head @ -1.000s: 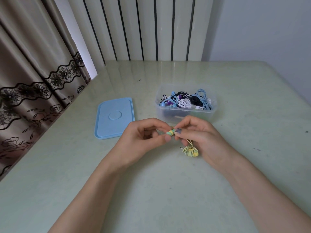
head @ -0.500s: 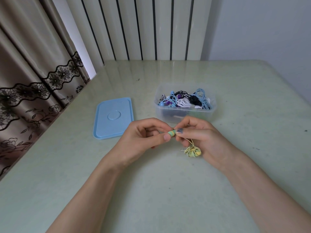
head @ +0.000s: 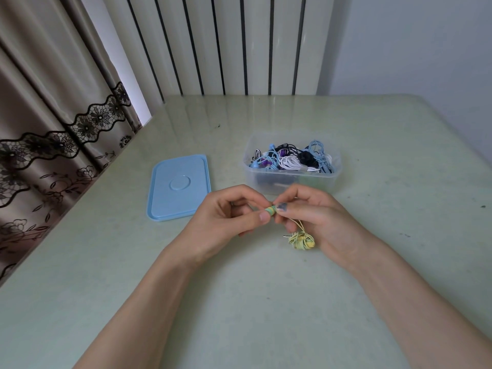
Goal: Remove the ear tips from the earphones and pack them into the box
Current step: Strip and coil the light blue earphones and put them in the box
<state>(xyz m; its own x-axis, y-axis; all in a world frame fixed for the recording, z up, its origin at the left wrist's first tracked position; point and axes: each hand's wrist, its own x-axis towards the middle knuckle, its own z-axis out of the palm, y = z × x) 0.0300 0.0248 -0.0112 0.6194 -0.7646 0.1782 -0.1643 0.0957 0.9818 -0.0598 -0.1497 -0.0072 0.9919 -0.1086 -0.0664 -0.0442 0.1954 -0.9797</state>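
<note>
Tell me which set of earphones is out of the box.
The yellow earphones: both hands, left hand and right hand, pinch one earbud while the bundled cord hangs below the right hand. The blue, white, black and purple sets lie inside the clear box.

The table [head: 266, 302] is topped with something smooth and a bit glossy, pale green, lightly scuffed. The box [head: 290, 182] is made of clear, frosted-looking plastic, and the blue lid [head: 179, 186] of smooth matt plastic. The curtain [head: 53, 115] is done in soft cloth, trimmed with black lace.
</note>
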